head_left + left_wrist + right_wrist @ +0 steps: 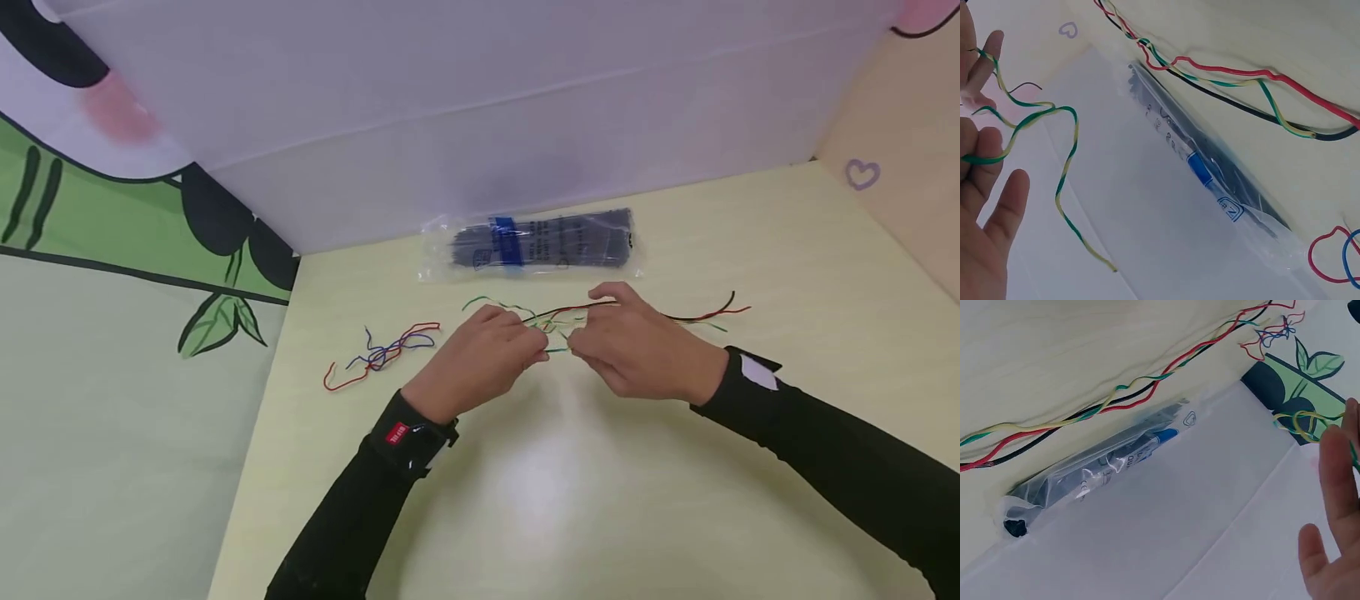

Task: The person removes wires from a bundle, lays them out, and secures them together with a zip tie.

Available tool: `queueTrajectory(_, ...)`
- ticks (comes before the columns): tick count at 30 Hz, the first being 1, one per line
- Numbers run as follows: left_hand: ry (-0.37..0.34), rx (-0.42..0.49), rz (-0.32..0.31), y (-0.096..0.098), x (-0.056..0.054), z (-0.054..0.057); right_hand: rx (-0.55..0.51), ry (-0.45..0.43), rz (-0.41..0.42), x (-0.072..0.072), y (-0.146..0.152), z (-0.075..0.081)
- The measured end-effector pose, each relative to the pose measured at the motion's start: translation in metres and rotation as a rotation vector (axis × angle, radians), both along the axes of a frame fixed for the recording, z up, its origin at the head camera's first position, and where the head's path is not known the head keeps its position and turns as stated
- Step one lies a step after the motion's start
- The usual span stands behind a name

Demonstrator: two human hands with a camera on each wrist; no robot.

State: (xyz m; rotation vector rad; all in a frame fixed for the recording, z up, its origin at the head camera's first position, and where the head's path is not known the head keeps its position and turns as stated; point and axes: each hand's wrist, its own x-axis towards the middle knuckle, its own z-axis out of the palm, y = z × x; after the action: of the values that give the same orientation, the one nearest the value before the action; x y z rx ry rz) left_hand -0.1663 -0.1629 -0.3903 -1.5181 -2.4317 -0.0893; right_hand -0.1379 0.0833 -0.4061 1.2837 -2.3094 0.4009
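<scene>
My left hand and right hand meet near the middle of the table, fingertips close together. Between them they pinch a thin green-and-yellow wire, crossed in loops, with one loose end trailing in the left wrist view. That wire also shows at the right hand's fingers in the right wrist view. Behind the hands, a red wire and a black wire lie across the table, with another green-and-yellow strand winding along them. In the head view the hands partly hide these wires.
A clear plastic bag of dark thin strips, with a blue band, lies at the table's back edge by the wall. Left of the hands sits a small tangle of red and blue wires. Pale table surface stretches in front of the arms.
</scene>
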Motion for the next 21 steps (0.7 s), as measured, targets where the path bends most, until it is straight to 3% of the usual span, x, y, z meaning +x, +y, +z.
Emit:
queueTrajectory(4,0.002,0.009,-0.059,-0.001,0.001,0.000,0.014,0.036,0.053,0.003,0.003,-0.004)
queueTrajectory(9,0.029,0.076,-0.123,-0.002,0.004,-0.001,-0.139,-0.014,0.235,0.009,0.001,-0.004)
queueTrajectory(11,0.044,0.112,-0.137,-0.003,0.004,-0.001,-0.178,-0.043,0.249,0.011,0.001,-0.002)
queueTrajectory(14,0.028,0.139,-0.138,-0.006,0.005,0.000,-0.142,-0.018,0.152,0.012,-0.001,0.003)
queueTrajectory(17,-0.006,0.151,-0.122,-0.011,0.008,0.001,-0.054,0.086,0.027,0.014,-0.005,0.009)
queueTrajectory(21,0.008,0.178,-0.122,-0.013,0.013,0.006,-0.068,0.160,0.005,0.019,-0.008,0.013)
